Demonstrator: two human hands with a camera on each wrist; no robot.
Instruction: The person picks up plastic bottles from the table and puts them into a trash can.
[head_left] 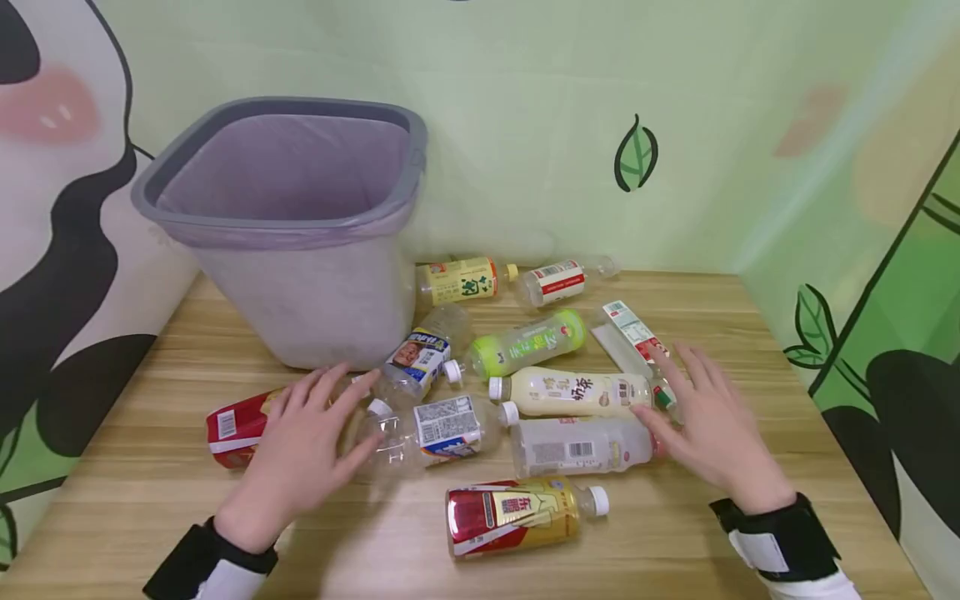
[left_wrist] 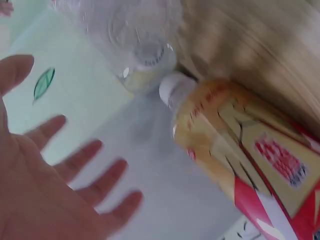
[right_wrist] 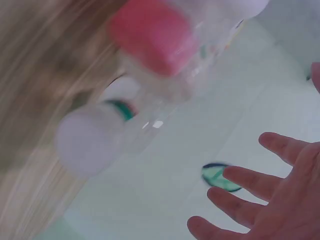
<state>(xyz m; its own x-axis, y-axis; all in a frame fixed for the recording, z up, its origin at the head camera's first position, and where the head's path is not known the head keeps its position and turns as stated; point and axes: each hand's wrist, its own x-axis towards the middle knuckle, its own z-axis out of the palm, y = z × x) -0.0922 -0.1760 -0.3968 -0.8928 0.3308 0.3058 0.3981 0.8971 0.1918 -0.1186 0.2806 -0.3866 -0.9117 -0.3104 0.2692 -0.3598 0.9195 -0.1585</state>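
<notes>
My left hand (head_left: pixel 303 442) spreads its fingers above a red-labelled bottle (head_left: pixel 227 427), covering much of it; in the left wrist view this bottle's gold part (left_wrist: pixel 220 125) and white cap show beyond the fingers. A clear bottle with a white-and-blue label (head_left: pixel 448 427) lies beside that thumb. My right hand (head_left: pixel 708 421), fingers spread and holding nothing, hovers at the right end of the cream milk tea bottle (head_left: pixel 577 392) and a pale-labelled bottle (head_left: pixel 581 444). The right wrist view shows a pink cap (right_wrist: pixel 155 37) and a white-capped bottle end (right_wrist: pixel 90 140) apart from the fingers.
A grey bin (head_left: pixel 300 292) with a purple liner stands at the back left. Other bottles lie on the wooden table (head_left: pixel 660 542): a gold-and-red one (head_left: pixel 517 517) in front, a green one (head_left: pixel 528 343), a yellow-labelled one (head_left: pixel 461 281). A white carton (head_left: pixel 630 329) lies at the right.
</notes>
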